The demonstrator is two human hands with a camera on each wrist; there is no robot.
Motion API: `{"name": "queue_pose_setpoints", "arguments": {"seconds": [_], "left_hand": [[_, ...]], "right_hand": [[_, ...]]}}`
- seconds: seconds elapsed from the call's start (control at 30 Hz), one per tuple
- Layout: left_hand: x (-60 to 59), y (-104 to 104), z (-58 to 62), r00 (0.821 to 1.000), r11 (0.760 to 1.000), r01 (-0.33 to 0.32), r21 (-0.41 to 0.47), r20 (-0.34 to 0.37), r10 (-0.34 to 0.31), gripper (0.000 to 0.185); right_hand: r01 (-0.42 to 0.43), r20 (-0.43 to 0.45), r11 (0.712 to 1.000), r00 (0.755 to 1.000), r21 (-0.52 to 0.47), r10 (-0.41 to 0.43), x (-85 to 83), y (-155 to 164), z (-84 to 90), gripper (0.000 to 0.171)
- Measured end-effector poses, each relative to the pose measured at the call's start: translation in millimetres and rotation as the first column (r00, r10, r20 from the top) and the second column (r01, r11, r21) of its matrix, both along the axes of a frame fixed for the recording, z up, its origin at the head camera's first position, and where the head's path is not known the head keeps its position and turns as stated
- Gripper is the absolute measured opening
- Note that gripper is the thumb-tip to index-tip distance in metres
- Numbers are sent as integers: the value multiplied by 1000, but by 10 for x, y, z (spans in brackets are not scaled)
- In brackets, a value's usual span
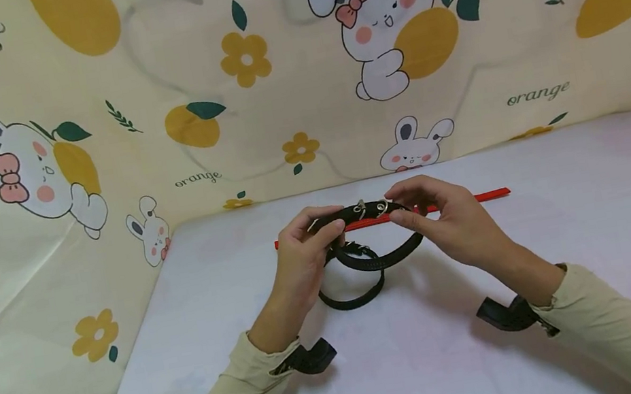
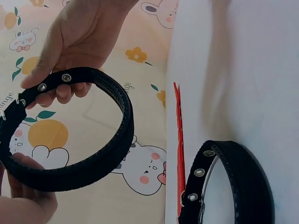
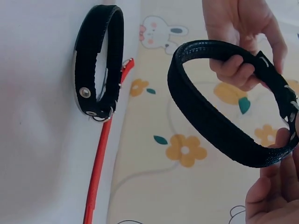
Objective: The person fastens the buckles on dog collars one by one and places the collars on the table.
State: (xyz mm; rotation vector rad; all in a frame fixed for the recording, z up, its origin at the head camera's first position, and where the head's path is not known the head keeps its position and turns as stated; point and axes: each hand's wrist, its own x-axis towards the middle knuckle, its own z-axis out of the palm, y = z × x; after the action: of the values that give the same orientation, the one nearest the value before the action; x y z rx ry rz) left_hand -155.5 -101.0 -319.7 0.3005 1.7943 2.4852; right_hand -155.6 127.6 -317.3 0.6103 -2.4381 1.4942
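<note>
Both hands hold a black collar [image 1: 390, 259] [image 2: 112, 149] [image 3: 210, 121], closed into a loop, a little above the white table [image 1: 548, 256]. My left hand [image 1: 311, 232] [image 2: 23, 200] [image 3: 236, 65] grips its left side. My right hand [image 1: 425, 207] [image 2: 60, 86] [image 3: 278, 186] pinches the strap near the metal buckle and eyelets on top. A second black collar [image 1: 353, 301] [image 2: 247, 182] [image 3: 93, 56] lies on the table just below the held one, nearer my left hand.
A thin red strip [image 1: 477, 197] [image 2: 179, 140] [image 3: 98, 158] lies across the table behind the hands, close to the back edge. A rabbit-and-orange print cloth [image 1: 274, 93] walls off the back and left sides.
</note>
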Motion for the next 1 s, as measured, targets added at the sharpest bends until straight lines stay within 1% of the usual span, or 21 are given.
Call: {"name": "queue_pose_setpoints", "arguments": {"seconds": [0.07,0.2,0.27,0.4,0.5,0.6,0.7,0.8,0.83,0.9,1.0], "left_hand": [[-7,1,-9,1000,999,-5,-33,-6,5,22],[-18,-2,-31,1000,994,-19,-112,-22,17,36],[-13,-4,-27,999,988,-25,-152,-29,21,40],[-3,1,-9,998,975,-53,-214,-28,48,36],[0,1,2,997,973,-77,-216,-28,72,33],[-3,5,16,995,976,-92,-196,-42,85,33],[-8,12,10,999,982,-50,-185,-25,46,33],[-12,12,2,1000,980,-3,-200,3,4,35],[-15,9,0,1000,978,2,-208,12,0,36],[-19,-3,2,1000,975,-11,-223,18,16,37],[-23,-19,16,999,974,-36,-223,27,43,38]], "right_hand": [[21,0,1000,1000,21,-21,-2,9,7,27],[45,-17,998,999,41,-45,-8,19,22,25],[51,-27,998,998,45,-50,-13,27,29,24],[54,-36,997,998,57,-52,-17,42,38,24],[57,-34,995,998,77,-55,-18,49,39,24],[59,-30,995,998,84,-57,-23,54,50,23],[65,-14,994,998,82,-64,-26,63,56,22],[75,-2,994,997,76,-75,-28,75,59,21],[76,1,994,997,73,-76,-29,77,59,21],[76,2,995,997,67,-76,-32,80,60,21],[67,7,996,998,57,-68,-42,78,62,23]]}}
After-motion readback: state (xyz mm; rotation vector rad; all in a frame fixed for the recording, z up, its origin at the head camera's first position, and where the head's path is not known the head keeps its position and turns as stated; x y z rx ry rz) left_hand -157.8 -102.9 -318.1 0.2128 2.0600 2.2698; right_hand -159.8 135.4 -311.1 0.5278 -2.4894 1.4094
